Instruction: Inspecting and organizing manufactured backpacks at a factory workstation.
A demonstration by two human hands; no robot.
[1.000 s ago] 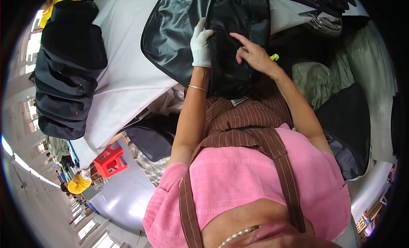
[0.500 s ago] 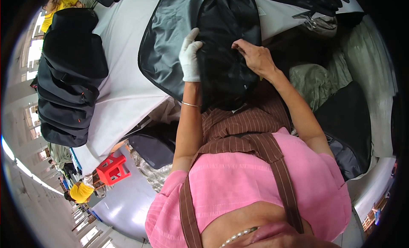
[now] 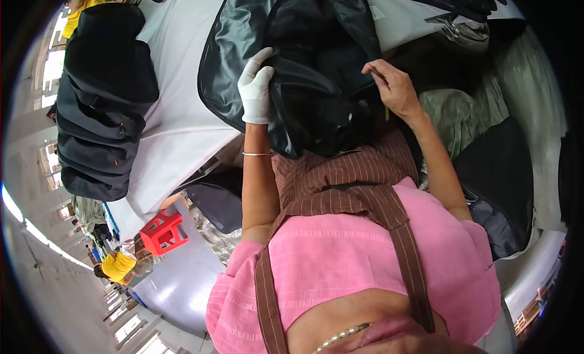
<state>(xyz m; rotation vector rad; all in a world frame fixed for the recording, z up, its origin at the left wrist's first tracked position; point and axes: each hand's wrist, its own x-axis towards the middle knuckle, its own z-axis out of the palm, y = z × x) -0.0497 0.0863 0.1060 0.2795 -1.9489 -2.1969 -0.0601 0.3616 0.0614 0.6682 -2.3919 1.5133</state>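
Observation:
A black bag (image 3: pixel 304 80) with shiny lining lies in front of me, half over the white-covered table and half over my lap. My left hand (image 3: pixel 255 89), in a white knit glove, pinches the bag's fabric on the left side of its opening. At the right edge my bare right hand (image 3: pixel 395 89) has its fingers closed on the bag's rim. Between the hands the opening gapes, and its dark inside shows. A small pale spot sits on the lower part of the fabric.
Several black bags (image 3: pixel 106 104) are stacked on the table's left side. Beyond that table stands a red stool (image 3: pixel 163 232). More black pieces (image 3: pixel 453 1) lie at the far right, and a black bag (image 3: pixel 496 177) rests beside grey-green sheeting (image 3: pixel 453 119). A person in yellow (image 3: pixel 118 266) is off to the left.
My hands have moved apart, the left one leftward and the right one rightward. The bag's opening has spread wider, and more of its inside shows.

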